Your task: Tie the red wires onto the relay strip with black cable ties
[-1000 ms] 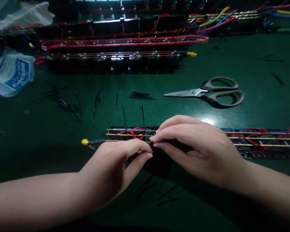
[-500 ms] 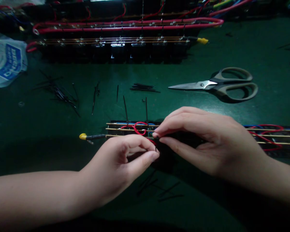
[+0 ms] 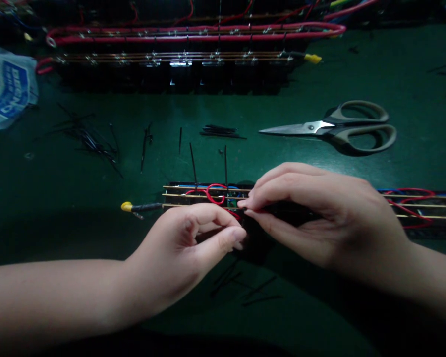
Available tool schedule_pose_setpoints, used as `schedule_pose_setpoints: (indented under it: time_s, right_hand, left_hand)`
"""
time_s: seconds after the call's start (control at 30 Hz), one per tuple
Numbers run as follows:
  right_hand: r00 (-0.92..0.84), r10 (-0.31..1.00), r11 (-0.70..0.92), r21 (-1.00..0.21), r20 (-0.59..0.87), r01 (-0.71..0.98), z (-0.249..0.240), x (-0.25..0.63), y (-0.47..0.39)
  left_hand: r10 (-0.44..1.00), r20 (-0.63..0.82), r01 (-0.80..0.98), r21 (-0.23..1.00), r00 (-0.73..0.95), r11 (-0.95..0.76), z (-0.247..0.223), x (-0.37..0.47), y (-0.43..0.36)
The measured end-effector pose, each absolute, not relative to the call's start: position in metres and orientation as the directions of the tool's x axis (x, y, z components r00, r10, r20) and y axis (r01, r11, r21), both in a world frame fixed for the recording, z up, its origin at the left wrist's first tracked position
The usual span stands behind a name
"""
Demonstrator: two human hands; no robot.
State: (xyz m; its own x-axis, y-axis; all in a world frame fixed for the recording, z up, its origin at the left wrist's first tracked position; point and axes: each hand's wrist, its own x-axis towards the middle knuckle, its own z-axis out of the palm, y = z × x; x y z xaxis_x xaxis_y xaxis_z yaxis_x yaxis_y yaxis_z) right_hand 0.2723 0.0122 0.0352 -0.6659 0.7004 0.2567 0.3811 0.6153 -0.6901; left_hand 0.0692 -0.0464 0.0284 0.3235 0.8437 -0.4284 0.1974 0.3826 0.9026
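Observation:
My left hand [image 3: 193, 248] is closed in a pinch at the near edge of a long black assembly with brass rods [image 3: 427, 205]. Earlier a thin black cable tie showed at its fingertips; now they mostly cover it. Just right of it, my right hand [image 3: 319, 213] pinches a small dark end of a cable tie [image 3: 244, 209] above the rods. Two black cable ties [image 3: 193, 163] stand up from the assembly's far side. Red wire [image 3: 216, 187] loops between the rods, and a yellow-capped lead [image 3: 127, 206] sticks out at the left end.
Scissors [image 3: 327, 128] lie beyond my right hand. Loose black cable ties lie in a heap [image 3: 92, 141], a small bundle [image 3: 219, 131] and a near scatter [image 3: 260, 292]. A larger wired assembly [image 3: 178, 59] spans the back. At the left is a plastic bag [image 3: 11, 89].
My right fingertips have shifted slightly, and the left thumb and fingers have closed closer together over the tie. The whole view has moved up a little.

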Motion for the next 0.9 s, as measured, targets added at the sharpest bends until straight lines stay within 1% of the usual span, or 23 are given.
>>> schedule_pose_setpoints:
  time_s: [0.1, 0.3, 0.53, 0.63, 0.9]
  right_hand:
    - [-0.653, 0.711, 0.601, -0.707, 0.260, 0.373, 0.0353, 0.2732, 0.0112]
    - [-0.642, 0.716, 0.604, -0.706, 0.274, 0.371, 0.0379, 0.2718, 0.0100]
    - [-0.673, 0.671, 0.649, -0.686, 0.312, 0.328, 0.0346, 0.2717, 0.0099]
    - [-0.693, 0.650, 0.663, -0.678, 0.313, 0.316, 0.0339, 0.2730, 0.0100]
    - [-0.710, 0.628, 0.669, -0.688, 0.320, 0.282, 0.0339, 0.2741, 0.0098]
  left_hand:
    - [0.846, -0.418, 0.207, 0.907, 0.331, 0.367, 0.0279, 0.0692, -0.0467]
    - [0.843, -0.419, 0.130, 0.907, 0.337, 0.399, 0.0266, 0.0717, -0.0468]
    - [0.849, -0.414, 0.184, 0.910, 0.327, 0.372, 0.0270, 0.0727, -0.0471]
    - [0.839, -0.444, 0.198, 0.895, 0.313, 0.400, 0.0273, 0.0727, -0.0474]
    - [0.814, -0.501, 0.134, 0.865, 0.294, 0.484, 0.0291, 0.0760, -0.0477]
